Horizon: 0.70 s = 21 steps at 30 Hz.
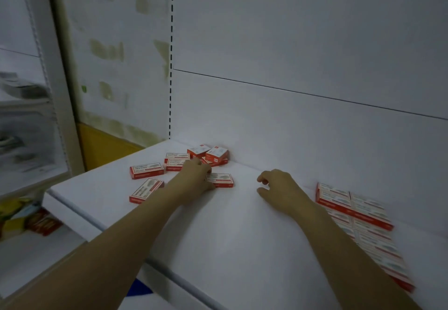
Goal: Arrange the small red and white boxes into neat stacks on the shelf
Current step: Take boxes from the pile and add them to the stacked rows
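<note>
A wide white shelf (242, 249) is shown from above, with a neat block of red and white boxes (358, 215) laid in rows along its right side. A loose scatter of boxes (177, 164) is spread in the back left corner. The grip of the left hand (196, 176) is clamped on the end of one loose box (223, 180) beside that scatter, while the right hand (278, 188) is held mid-shelf between the groups, its grip loosely apart.

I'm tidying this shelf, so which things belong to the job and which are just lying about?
Job: scattered boxes, tidy rows of boxes, shelf.
Lying about: red packet on the lower level, yellow panel.
</note>
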Available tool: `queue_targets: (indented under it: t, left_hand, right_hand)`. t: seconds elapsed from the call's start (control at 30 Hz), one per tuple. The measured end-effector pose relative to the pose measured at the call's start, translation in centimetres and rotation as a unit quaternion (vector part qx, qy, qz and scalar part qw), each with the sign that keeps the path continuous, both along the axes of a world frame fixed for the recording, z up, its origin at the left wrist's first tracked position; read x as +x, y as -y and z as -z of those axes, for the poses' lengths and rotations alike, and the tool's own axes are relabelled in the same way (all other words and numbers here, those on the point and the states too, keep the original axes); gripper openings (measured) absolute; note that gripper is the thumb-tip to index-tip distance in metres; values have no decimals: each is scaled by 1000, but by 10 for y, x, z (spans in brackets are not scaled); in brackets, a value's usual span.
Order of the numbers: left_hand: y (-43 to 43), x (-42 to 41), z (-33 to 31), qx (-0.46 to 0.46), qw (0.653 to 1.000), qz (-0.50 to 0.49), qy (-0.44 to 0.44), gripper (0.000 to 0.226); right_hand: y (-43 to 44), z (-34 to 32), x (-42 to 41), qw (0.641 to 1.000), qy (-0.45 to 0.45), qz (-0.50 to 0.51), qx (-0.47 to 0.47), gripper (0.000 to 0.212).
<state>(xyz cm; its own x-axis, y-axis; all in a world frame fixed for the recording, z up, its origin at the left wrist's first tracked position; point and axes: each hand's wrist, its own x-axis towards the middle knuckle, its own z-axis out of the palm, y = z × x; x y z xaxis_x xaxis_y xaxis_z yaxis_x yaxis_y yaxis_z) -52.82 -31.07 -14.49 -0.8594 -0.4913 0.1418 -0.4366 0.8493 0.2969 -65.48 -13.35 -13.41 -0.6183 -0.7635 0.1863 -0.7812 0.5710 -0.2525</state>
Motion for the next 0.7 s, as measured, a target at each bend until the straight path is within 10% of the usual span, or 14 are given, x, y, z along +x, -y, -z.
queue_targets:
  t: [0.7]
  left_hand:
    - [-160,-124,0,153,917,271,-250,34]
  right_hand:
    - [-150,-6,-29,970,28,177,-163,39]
